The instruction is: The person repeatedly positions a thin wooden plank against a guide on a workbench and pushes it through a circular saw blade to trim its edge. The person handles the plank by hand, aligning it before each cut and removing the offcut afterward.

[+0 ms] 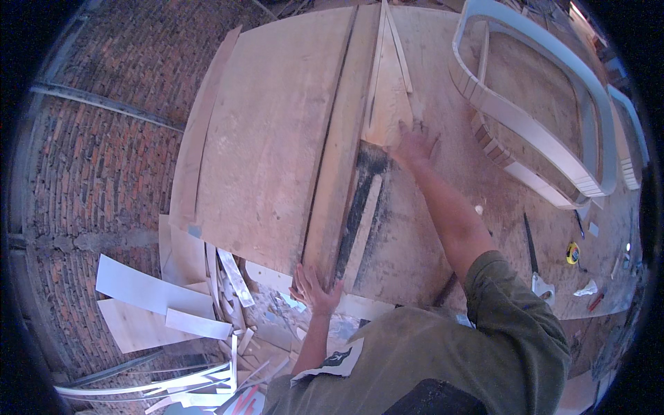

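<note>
A long, narrow wooden plank (332, 173) lies lengthwise over a large plywood sheet (266, 124). My left hand (318, 294) rests at the plank's near end, thumb and fingers spread across its width. My right hand (417, 145) lies open, fingers apart, on the near end of a tapered plywood piece (389, 104) to the right of the plank. Another thin wooden strip (400, 48) runs along that piece's far right side. Nearer me, a loose wood strip (363, 232) lies beside a black-stained patch (370, 166).
A rounded wooden frame (532, 128) stands at the far right. A handsaw (532, 252), yellow tape measure (573, 253) and red-handled tool (595, 302) lie at the right. White panel offcuts (152, 287) and scrap strips are piled lower left by a brick surface (97, 173).
</note>
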Demonstrator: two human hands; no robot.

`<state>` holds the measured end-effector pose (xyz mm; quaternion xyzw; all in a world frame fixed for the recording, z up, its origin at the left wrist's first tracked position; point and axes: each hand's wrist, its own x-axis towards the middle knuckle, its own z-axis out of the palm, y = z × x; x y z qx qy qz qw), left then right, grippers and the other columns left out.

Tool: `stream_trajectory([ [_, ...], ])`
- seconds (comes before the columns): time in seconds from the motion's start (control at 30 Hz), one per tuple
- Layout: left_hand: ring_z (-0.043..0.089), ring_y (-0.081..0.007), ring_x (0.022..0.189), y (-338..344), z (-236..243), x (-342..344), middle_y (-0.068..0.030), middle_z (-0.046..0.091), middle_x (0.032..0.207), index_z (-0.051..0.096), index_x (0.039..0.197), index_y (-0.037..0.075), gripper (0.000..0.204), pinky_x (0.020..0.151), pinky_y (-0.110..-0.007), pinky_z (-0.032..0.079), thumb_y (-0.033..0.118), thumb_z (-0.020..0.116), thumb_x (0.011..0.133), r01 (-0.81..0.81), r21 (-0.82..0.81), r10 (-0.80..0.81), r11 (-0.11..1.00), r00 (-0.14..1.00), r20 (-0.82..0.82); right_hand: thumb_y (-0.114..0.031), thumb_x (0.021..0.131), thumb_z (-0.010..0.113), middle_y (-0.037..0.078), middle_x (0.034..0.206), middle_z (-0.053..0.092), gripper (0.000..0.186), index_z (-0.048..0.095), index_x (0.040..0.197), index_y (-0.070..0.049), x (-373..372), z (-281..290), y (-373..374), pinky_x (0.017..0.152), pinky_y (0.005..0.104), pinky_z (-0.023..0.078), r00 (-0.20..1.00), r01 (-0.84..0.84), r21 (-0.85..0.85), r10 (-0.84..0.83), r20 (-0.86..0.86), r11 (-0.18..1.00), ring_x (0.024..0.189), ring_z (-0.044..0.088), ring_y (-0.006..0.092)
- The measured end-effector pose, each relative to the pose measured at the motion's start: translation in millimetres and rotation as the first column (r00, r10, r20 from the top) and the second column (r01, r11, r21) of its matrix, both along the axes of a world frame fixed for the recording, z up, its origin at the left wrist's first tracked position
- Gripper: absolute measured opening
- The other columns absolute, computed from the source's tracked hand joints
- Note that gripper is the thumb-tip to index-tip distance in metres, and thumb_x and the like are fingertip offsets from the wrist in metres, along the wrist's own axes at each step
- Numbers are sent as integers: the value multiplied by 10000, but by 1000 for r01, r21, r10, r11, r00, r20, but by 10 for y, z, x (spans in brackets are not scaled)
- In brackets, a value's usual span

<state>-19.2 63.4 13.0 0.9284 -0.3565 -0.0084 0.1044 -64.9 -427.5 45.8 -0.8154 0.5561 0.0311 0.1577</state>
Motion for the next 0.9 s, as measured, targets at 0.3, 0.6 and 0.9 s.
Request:
stream_trajectory([
  [0.3,175,-389,1581,-27,36,-18,-196,215,1707,384,1599,123,1074,1179,-733,-16,694,749,766,-6,3,6,1000,1000,7,-713,786,716,160,1673,296,997,375,1618,-282,70,-24,-213,1197,775,108,999,-9,9,9,-39,1000,1560,244,383],
  [0.6,218,-408,1558,3,-16,-4,-206,237,1696,415,1580,116,1057,1172,-740,14,696,747,761,20,-9,-20,1000,999,49,-705,772,731,159,1673,288,1022,375,1619,-259,121,-159,-380,1205,759,142,999,-12,7,11,30,1000,1558,242,384],
  [0.9,232,-409,1550,-63,59,-20,-201,253,1682,526,1487,94,967,1168,-740,27,678,759,753,-8,-25,8,1000,1000,11,-612,787,786,132,1678,305,969,389,1608,-284,100,-299,-570,1217,708,203,996,13,40,-17,90,999,1556,260,371],
])
